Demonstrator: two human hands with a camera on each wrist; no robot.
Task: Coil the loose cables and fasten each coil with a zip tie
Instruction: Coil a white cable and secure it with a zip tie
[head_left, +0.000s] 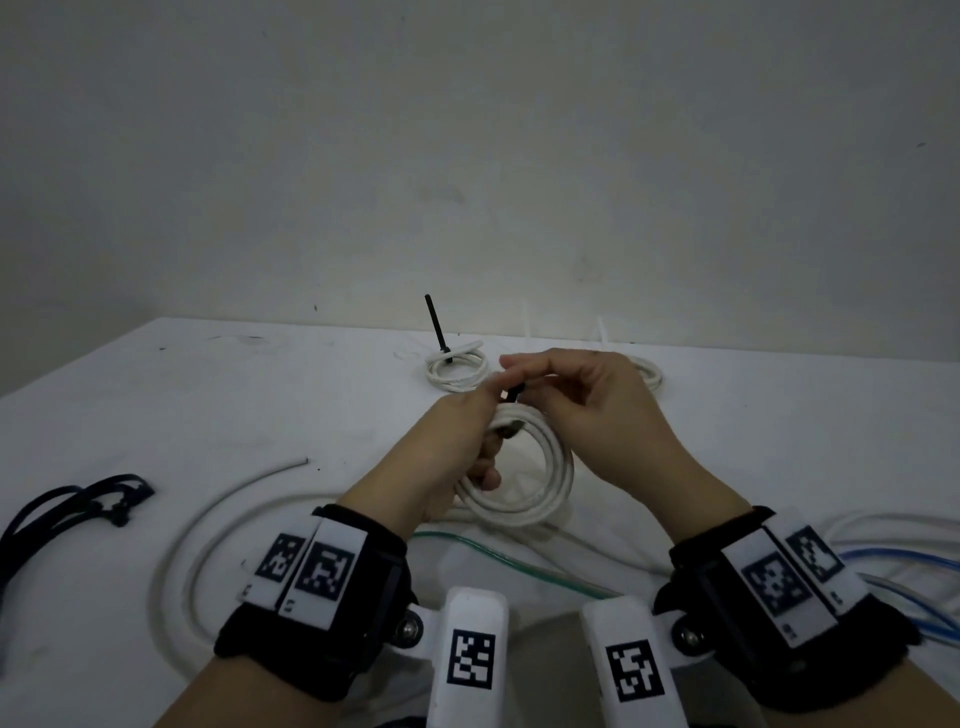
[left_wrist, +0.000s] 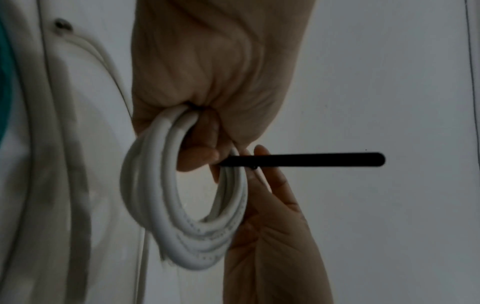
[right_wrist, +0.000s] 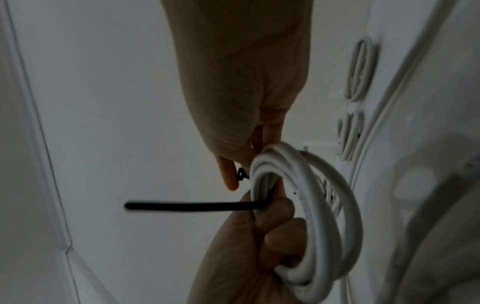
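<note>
A white cable coil (head_left: 524, 512) is held above the table, and my left hand (head_left: 457, 447) grips its near-left side with curled fingers. A black zip tie (head_left: 511, 393) wraps the coil's top. In the left wrist view its long tail (left_wrist: 311, 159) sticks out sideways from the coil (left_wrist: 187, 253). My right hand (head_left: 587, 405) reaches over the coil and pinches the tie's end with its fingertips (right_wrist: 230, 181). In the right wrist view my left thumb (right_wrist: 280, 205) presses the tie (right_wrist: 187, 206) against the coil (right_wrist: 345, 216).
A tied white coil (head_left: 457, 366) with an upright black tie tail lies at the back, another coil (head_left: 649, 374) to its right. Spare black zip ties (head_left: 78, 499) lie at left. A loose white cable (head_left: 228, 519) curves nearby; green (head_left: 519, 561) and blue (head_left: 883, 566) cables lie near me.
</note>
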